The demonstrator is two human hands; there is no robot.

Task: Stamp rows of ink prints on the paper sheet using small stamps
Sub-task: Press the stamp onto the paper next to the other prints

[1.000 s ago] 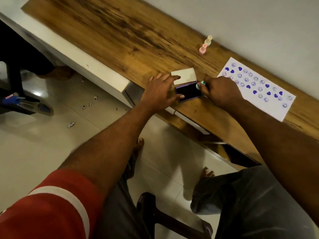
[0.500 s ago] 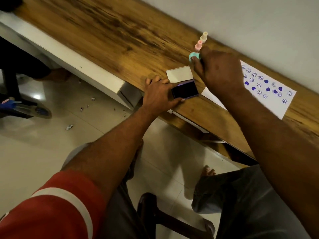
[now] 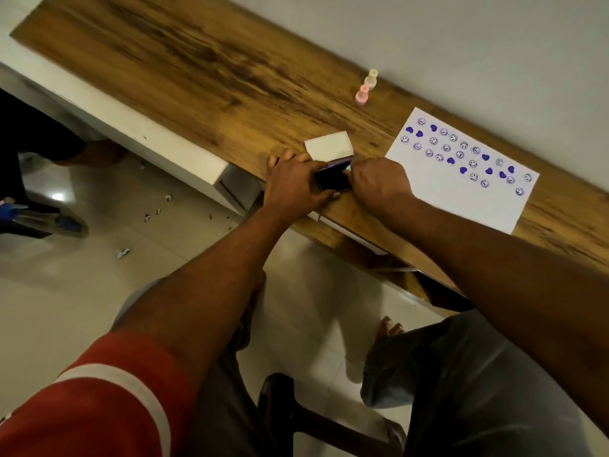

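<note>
The white paper sheet (image 3: 445,196) lies on the wooden desk (image 3: 204,70) at the right, with rows of blue smiley and heart prints on its far half. My left hand (image 3: 293,183) grips the open dark ink pad (image 3: 331,179) near the desk's front edge. My right hand (image 3: 379,183) is closed at the pad's right edge. Only a pale teal sliver of a small stamp (image 3: 349,167) shows at its fingertips, pressed against the pad. A pink stamp (image 3: 362,95) and a cream stamp (image 3: 371,79) stand upright by the wall.
The ink pad's pale lid (image 3: 329,146) lies just behind the pad. A white wall runs along the desk's far edge. Below the desk are my knees, a dark stool (image 3: 283,400), the tiled floor with paper scraps, and another person's foot at the left.
Half a second ago my right hand was up near the pink and cream stamps with the teal stamp. It has come back down to the ink pad. The left hand stays on the pad.
</note>
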